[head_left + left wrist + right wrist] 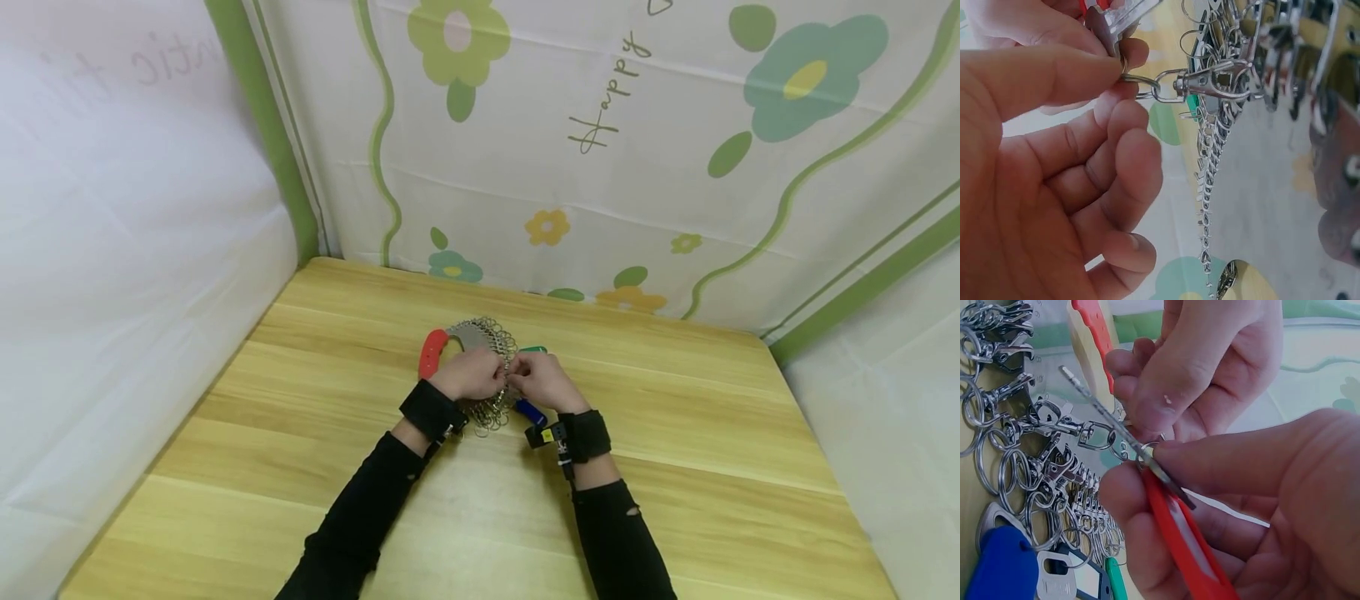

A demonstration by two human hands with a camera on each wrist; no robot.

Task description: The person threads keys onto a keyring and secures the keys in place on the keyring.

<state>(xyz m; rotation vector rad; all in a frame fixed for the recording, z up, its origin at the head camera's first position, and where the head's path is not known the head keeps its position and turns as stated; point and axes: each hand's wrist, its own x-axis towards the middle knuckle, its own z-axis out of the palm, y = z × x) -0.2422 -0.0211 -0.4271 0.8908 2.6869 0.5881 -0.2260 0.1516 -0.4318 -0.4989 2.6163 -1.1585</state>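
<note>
My left hand (471, 373) pinches a split ring (1141, 79) between thumb and forefinger. This ring is linked to a metal swivel snap hook (1210, 82), one of several hooks lined along a grey metal plate (470, 336) with a red handle (432, 353). Close against it, my right hand (547, 382) grips a key (1110, 419) with a red key tag (1182, 544), thumb and fingers around its head. The key's head and the split ring meet between the fingertips of both hands; whether the key is threaded on the ring is hidden by the fingers.
Beside the right hand lie a blue key tag (531, 412) and a green key tag (533, 349). A dark key tag with a white label (1088, 575) is near them. All rest on a wooden table (315, 467), with white printed cloth (637, 217) behind.
</note>
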